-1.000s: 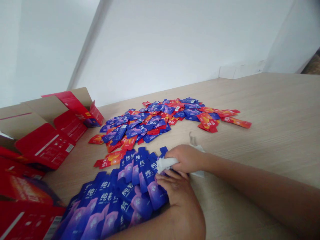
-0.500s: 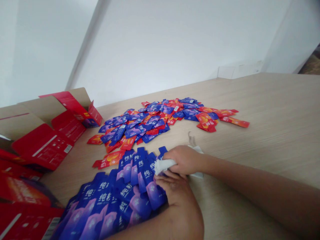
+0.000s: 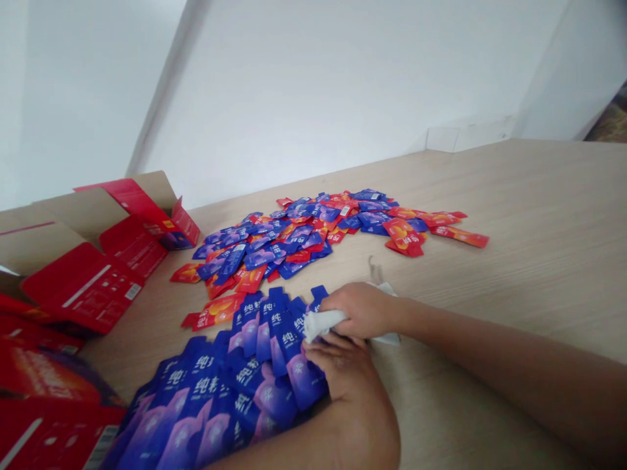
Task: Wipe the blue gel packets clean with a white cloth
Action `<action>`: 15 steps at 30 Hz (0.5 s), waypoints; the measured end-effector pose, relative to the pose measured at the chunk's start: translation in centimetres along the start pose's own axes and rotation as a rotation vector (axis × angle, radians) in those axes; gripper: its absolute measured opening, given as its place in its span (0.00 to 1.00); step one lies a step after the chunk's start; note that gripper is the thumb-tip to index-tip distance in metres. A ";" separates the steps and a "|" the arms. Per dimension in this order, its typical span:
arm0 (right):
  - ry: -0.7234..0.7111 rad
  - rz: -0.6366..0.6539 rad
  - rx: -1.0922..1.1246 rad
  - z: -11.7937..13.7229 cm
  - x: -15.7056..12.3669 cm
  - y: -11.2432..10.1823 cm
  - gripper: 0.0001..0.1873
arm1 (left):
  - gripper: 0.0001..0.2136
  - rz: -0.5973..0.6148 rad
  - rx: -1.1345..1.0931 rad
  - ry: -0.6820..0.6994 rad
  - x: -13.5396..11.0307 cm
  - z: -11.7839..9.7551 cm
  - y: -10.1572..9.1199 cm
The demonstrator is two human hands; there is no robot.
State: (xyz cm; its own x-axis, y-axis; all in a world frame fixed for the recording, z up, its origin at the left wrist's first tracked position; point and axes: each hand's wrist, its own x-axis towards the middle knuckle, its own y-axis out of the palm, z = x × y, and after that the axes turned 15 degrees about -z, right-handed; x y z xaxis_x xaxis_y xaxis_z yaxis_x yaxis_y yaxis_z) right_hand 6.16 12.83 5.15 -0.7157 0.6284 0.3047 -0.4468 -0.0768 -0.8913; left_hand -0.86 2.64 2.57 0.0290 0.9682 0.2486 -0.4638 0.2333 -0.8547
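Note:
A white tissue or cloth (image 3: pixel 323 321) is bunched in my right hand (image 3: pixel 362 310), whose fingers are closed around it; a pale piece also shows behind the hand. It lies over the right end of a layered spread of blue sachets (image 3: pixel 206 385) with purple designs. Directly below, my left hand (image 3: pixel 343 365) has its bent fingers on the rightmost blue sachet (image 3: pixel 304 377). Part of those fingertips is hidden under the tissue and my right hand, and the two hands touch.
Behind the spread lies a loose heap of blue and red-orange sachets (image 3: pixel 294 238). Opened red cartons (image 3: pixel 88 287) stand along the left side. A white box (image 3: pixel 455 138) sits against the wall at the back of the wooden table (image 3: pixel 529 261).
Both hands stay in almost the same place. My right hand and the tissue have shifted very slightly; the sachets look unmoved.

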 end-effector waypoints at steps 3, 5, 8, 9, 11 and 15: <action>0.074 -0.039 -0.079 -0.7 0.1 0.3 0.13 | 0.21 -0.046 0.075 0.044 -0.3 -0.3 0.4; 0.129 -0.058 -0.133 -1.5 0.1 0.1 0.15 | 0.22 -0.076 0.138 0.060 -0.5 -0.4 0.6; 0.157 -0.086 -0.163 -2.1 0.0 -0.4 0.16 | 0.22 -0.066 0.168 0.054 -0.6 -0.6 0.8; 0.144 -0.105 -0.151 -2.0 0.0 -0.6 0.16 | 0.22 -0.061 0.166 0.051 -0.6 -0.6 0.9; 0.077 -0.113 -0.094 -1.4 -0.1 -0.7 0.15 | 0.22 -0.060 0.160 0.049 -0.4 -0.7 1.0; -0.019 0.010 -0.018 -0.3 0.0 -0.2 0.12 | 0.20 -0.043 0.155 0.060 -0.3 -0.8 1.3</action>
State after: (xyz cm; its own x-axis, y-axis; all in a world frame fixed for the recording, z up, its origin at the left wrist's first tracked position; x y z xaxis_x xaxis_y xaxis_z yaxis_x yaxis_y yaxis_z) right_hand 6.42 13.05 5.24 -0.7300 0.6130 0.3022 -0.4304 -0.0687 -0.9000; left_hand -0.77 2.74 1.00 0.1019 0.9624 0.2519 -0.5920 0.2621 -0.7621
